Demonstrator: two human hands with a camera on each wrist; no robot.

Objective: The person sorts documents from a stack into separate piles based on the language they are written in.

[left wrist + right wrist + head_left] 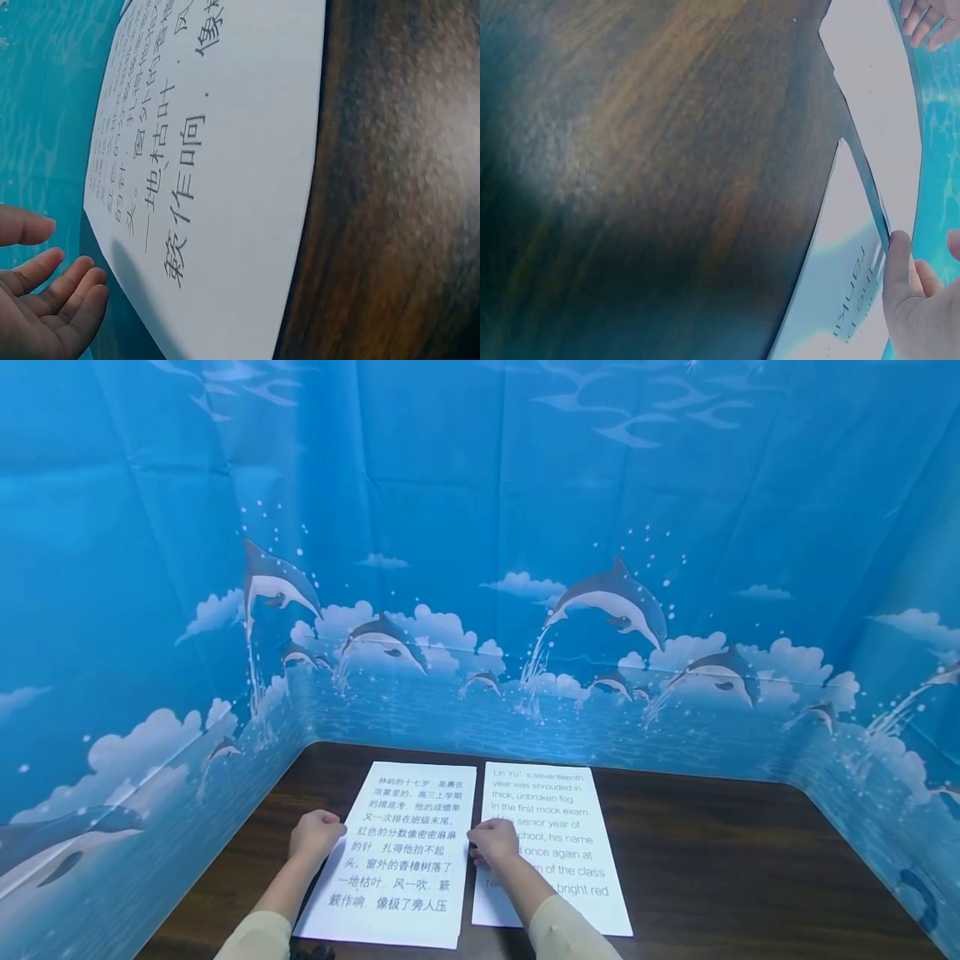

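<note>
A white stack of paper (405, 852) printed with Chinese characters lies on the table, its lower sheets slightly offset at the near right corner. My left hand (317, 835) is by the stack's left edge; in the left wrist view its fingers (75, 300) are loosely bent, thumb apart, holding nothing. At the stack's right edge is my right hand (495, 842), over part of a second sheet (592, 910) with English text. In the right wrist view one right fingertip (900, 244) meets the stack's edge, and nothing is seen pinched.
The dark wooden table (720, 860) extends to the right of the papers. A blue curtain (450, 527) with dolphins and clouds encloses the table at the back and both sides. A small black object (318, 952) shows near the left sleeve.
</note>
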